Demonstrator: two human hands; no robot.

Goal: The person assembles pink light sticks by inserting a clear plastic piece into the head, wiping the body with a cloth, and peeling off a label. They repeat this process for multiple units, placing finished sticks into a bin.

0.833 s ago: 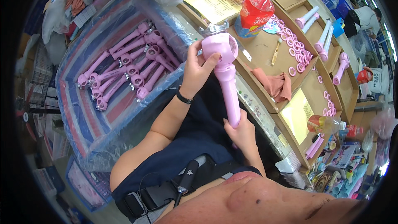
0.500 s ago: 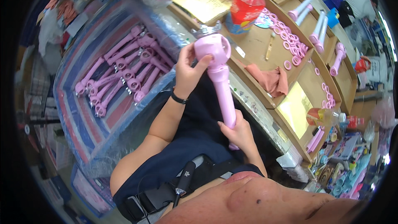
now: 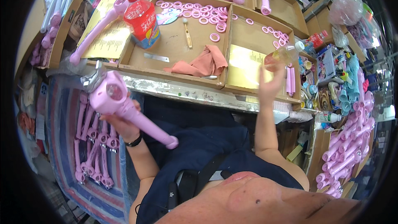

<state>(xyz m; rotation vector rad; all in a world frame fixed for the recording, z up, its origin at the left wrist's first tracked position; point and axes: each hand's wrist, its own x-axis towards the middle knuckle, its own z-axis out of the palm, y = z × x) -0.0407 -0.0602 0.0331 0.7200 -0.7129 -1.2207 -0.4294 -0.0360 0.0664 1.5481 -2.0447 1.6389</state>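
Note:
My left hand [image 3: 124, 126] is wrapped round a pink plastic wand-shaped toy [image 3: 143, 123]. Its hollow round head, topped with a silver crown-like piece [image 3: 93, 77], tilts up to the left, and its handle slants down to the right. Over the right part of the workbench, my right hand [image 3: 271, 84] is blurred by motion. It overlaps the lower end of a clear bottle [image 3: 285, 54] lying tilted with a white cap; whether the fingers touch it I cannot tell. A yellow paper sheet [image 3: 244, 64] lies beside that hand, and short pink tubes [image 3: 290, 81] are on its other side.
Cardboard trays [image 3: 226, 45] on the bench hold pink rings [image 3: 211, 14], an orange cloth [image 3: 203, 63], a brush [image 3: 188, 35] and a red drink bottle [image 3: 142, 20]. Another pink wand [image 3: 93, 33] lies at left. A striped, plastic-covered bin [image 3: 62, 141] holds several wands; more pink pieces [image 3: 346, 141] are piled at right.
My view has turned to the right. My right hand has let go of the wand's handle and moved over the bench; my left hand still holds the wand, now tilted further left.

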